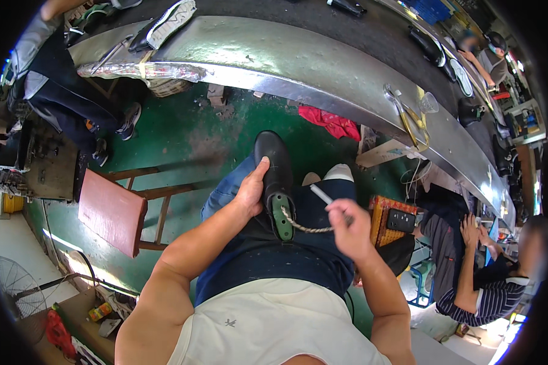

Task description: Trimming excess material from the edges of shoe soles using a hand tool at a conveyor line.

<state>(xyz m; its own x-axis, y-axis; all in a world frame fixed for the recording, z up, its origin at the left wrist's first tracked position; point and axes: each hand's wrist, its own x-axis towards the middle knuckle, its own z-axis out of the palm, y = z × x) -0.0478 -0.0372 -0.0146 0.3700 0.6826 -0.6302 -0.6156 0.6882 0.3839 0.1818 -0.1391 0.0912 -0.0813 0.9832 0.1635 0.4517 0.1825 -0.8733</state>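
A black shoe (270, 159) rests on my lap, its toe pointing away from me. Inside its opening sits a green shoe last (281, 225) with several holes in its top. My left hand (251, 190) is wrapped round the left side of the shoe, thumb on top. From the last, a twisted cord (307, 229) runs across to my right hand (350, 228), which is closed and slightly blurred by motion. A thin pale rod (321, 194) sticks out from its fingers toward the upper left. How the cord meets the rod is hidden by the fingers.
Ahead curves a metal-edged conveyor bench (256, 52) carrying shoes, a tool and a clear cup (428, 102). A pink-topped stool (112, 212) stands at left. A co-worker (481, 286) sits at right, and another person (73, 91) stands at far left. Red cloth (329, 121) lies under the bench.
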